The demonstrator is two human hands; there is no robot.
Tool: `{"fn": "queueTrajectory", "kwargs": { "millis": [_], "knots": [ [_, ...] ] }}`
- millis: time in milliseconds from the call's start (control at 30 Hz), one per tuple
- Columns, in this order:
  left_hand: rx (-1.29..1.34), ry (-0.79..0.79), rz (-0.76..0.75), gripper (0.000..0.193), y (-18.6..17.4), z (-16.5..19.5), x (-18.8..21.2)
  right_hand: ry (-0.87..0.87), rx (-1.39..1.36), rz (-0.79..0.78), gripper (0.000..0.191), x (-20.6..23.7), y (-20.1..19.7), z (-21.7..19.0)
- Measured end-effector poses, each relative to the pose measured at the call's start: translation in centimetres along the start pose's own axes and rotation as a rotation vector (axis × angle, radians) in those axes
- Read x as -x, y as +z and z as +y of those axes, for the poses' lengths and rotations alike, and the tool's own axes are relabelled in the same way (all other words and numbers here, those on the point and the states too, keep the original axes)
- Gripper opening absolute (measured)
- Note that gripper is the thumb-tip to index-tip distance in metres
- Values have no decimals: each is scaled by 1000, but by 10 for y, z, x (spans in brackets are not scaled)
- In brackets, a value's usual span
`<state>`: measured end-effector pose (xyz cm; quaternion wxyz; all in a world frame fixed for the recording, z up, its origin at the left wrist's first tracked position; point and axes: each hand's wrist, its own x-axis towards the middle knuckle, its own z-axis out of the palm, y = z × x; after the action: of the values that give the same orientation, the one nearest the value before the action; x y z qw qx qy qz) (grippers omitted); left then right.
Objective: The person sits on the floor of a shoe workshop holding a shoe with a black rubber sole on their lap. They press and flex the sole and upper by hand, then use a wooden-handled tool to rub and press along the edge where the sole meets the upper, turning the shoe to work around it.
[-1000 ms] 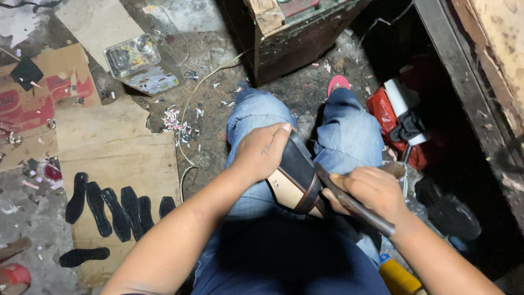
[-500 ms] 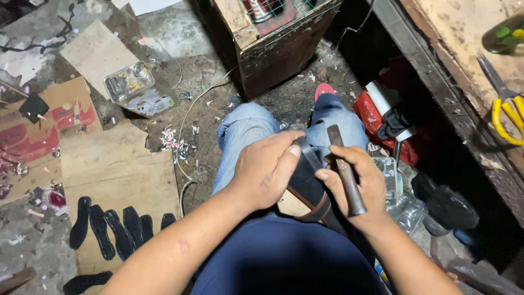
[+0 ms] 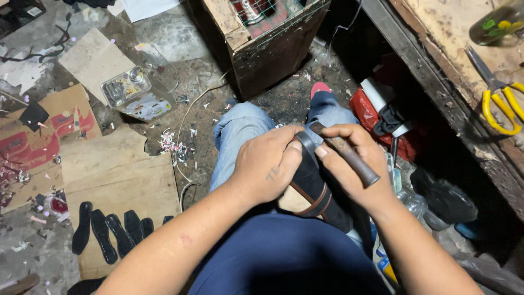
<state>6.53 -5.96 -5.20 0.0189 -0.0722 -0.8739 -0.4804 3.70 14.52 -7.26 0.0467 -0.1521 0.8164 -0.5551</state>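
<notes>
The left hand (image 3: 270, 166) clamps around a black shoe piece (image 3: 311, 180) with a tan sole, which rests on the lap between both hands. The right hand (image 3: 355, 164) grips a brown tool handle (image 3: 345, 154) just beside it, fingertips touching the shoe piece. Black sole cutouts (image 3: 109, 229) lie well left of the left hand.

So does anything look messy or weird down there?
Yes. Small white and pink scraps are scattered over the dirty floor beside the left knee, and torn cardboard lies about. The shoe between the left hand and right hand looks unfinished.
</notes>
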Motion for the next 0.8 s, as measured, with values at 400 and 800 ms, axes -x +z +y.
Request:
{"fn": "queueTrajectory", "kwargs": {
  "millis": [400,800],
  "knots": [
    [-69,-83,-46,37,1,5,-2,38,-16,-124,54,18,-6,-1],
    [-114,-111,-49,38,1,12,-1,117,-64,0,42,22,3,8]
  ]
}}
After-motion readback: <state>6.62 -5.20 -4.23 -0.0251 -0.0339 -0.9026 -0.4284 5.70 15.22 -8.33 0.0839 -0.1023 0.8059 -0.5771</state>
